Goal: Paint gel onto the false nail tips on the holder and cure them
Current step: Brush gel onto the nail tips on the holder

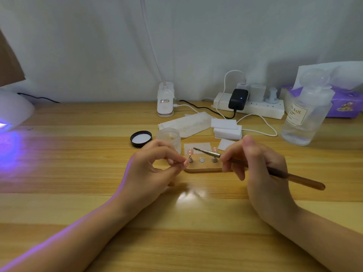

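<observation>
bare table (176, 232) near, jar (170, 137), possibly pads (227, 128) crowding behind holder (204, 167)

Soft, even room light. Violet glow spills from lamp (11, 112) across worktop (78, 154). White glare just below hands. Frame slightly soft; edges bowed by wide lens.

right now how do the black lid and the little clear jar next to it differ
The black lid is dark and flat, lying upside down with its pale liner facing up; the clear jar is see-through, taller and stands upright with its mouth open. The lid lies in full view, while the left hand hides the jar's lower part. Both are round and sit on the wooden table.
</observation>
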A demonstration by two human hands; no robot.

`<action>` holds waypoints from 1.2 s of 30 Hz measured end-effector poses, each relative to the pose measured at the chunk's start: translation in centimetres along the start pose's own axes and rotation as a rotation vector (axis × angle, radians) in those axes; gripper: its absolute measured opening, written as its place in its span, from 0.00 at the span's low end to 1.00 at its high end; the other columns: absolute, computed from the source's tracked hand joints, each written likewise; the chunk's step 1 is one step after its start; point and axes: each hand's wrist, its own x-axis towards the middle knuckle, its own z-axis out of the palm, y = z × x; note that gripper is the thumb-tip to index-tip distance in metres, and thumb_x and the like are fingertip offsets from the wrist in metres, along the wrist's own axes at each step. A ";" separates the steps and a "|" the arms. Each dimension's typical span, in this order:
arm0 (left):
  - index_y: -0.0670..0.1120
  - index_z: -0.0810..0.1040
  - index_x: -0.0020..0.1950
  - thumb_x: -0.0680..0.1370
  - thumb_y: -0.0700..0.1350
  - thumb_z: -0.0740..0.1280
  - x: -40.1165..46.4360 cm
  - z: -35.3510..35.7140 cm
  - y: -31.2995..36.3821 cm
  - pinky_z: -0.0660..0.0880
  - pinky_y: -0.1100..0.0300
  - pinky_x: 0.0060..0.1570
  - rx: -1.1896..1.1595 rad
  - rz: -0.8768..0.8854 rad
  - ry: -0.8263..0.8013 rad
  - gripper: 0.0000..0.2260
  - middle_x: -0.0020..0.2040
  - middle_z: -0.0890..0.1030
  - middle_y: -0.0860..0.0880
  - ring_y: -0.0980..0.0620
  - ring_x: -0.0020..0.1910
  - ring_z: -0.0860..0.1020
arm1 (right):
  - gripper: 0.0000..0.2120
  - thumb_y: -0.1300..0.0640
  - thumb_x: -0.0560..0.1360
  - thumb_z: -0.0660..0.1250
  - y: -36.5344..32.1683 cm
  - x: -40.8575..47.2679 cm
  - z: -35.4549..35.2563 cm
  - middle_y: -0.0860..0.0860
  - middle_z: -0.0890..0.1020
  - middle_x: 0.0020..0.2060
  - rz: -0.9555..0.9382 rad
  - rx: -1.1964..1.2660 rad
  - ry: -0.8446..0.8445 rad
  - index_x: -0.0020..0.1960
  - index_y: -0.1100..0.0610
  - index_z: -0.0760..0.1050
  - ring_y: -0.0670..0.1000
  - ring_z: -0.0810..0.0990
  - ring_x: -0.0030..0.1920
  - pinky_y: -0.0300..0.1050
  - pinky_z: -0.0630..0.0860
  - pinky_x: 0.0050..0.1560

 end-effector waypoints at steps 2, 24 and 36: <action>0.50 0.82 0.39 0.66 0.50 0.70 0.0 0.1 0.3 0.76 0.59 0.29 0.023 0.046 0.029 0.06 0.40 0.74 0.52 0.57 0.39 0.75 | 0.19 0.54 0.77 0.51 0.0 0.3 -0.1 0.54 0.77 0.28 0.031 0.017 0.053 0.34 0.56 0.76 0.42 0.71 0.27 0.31 0.66 0.28; 0.52 0.74 0.60 0.72 0.40 0.71 2.9 1.7 1.2 0.76 0.53 0.51 0.293 0.163 -0.158 0.18 0.43 0.81 0.63 0.62 0.48 0.79 | 0.19 0.55 0.78 0.50 0.2 0.8 -0.6 0.48 0.78 0.29 0.029 0.062 0.110 0.37 0.59 0.75 0.40 0.75 0.29 0.29 0.67 0.29; 0.55 0.52 0.75 0.73 0.45 0.70 3.2 2.7 1.1 0.65 0.78 0.47 0.358 -0.042 -0.263 0.37 0.40 0.75 0.70 0.63 0.47 0.75 | 0.19 0.54 0.78 0.51 0.2 1.1 -0.9 0.55 0.77 0.30 0.040 0.033 0.166 0.36 0.57 0.76 0.43 0.74 0.29 0.33 0.67 0.28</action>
